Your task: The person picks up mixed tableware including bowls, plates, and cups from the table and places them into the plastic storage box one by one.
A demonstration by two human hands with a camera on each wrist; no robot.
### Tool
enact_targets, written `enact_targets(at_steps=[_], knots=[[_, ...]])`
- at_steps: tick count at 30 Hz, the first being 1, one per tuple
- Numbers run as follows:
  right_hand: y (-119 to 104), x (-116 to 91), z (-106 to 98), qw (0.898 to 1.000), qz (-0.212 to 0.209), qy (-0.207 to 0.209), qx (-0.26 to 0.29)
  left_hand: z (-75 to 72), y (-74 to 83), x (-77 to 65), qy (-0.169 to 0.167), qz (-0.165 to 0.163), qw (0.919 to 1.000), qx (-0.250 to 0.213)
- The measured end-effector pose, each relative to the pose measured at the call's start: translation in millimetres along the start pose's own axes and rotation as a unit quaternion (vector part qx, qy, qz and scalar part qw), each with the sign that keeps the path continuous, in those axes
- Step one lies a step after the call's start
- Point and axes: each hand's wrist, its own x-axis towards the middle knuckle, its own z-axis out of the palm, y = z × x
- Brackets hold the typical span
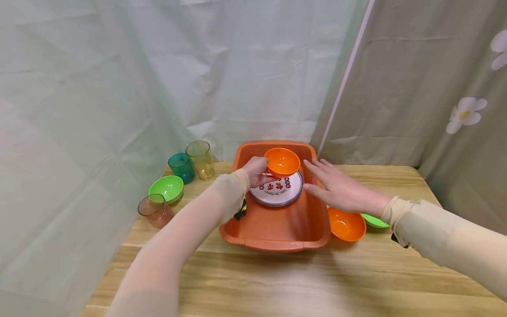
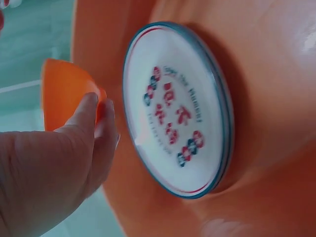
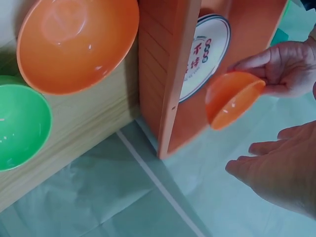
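Note:
An orange bowl (image 1: 283, 162) is held by its left side in my left hand (image 1: 257, 171), above a small stack of white plates (image 1: 277, 193) with red lettering. The plates lie inside a terracotta-coloured basin (image 1: 277, 245). In the left wrist view the thumb and fingers pinch the wall of the bowl (image 2: 64, 94). My right hand (image 1: 336, 187) hovers over the basin's right rim, its fingers extended and apart from the bowl. Beneath that hand, a second orange bowl (image 1: 346, 225) sits on the table beside the basin.
Right of the second orange bowl is a green bowl (image 1: 375, 221), partly hidden by my right wrist. On the left stand a teal cup (image 1: 181, 167), a yellow pitcher (image 1: 200, 159), another green bowl (image 1: 166, 189) and a pinkish cup (image 1: 156, 212). Curtains (image 1: 253, 79) hang behind the wooden table (image 1: 253, 281).

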Motion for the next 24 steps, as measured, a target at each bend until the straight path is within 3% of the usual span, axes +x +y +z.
enact_targets(at_steps=[7,15,24], knots=[[-1.7,1.6,5.9,1.0,-0.007,-0.009,-0.006,-0.9,-15.3,5.4,0.011,-0.004,0.9999,-0.007],[-3.6,2.3,7.6,1.0,-0.005,-0.02,-0.007,0.8,-21.7,3.5,0.011,-0.004,0.9994,-0.034],[-1.2,0.8,13.3,1.0,-0.011,-0.019,-0.018,1.3,-22.3,5.4,0.002,-0.015,0.9999,0.0]])
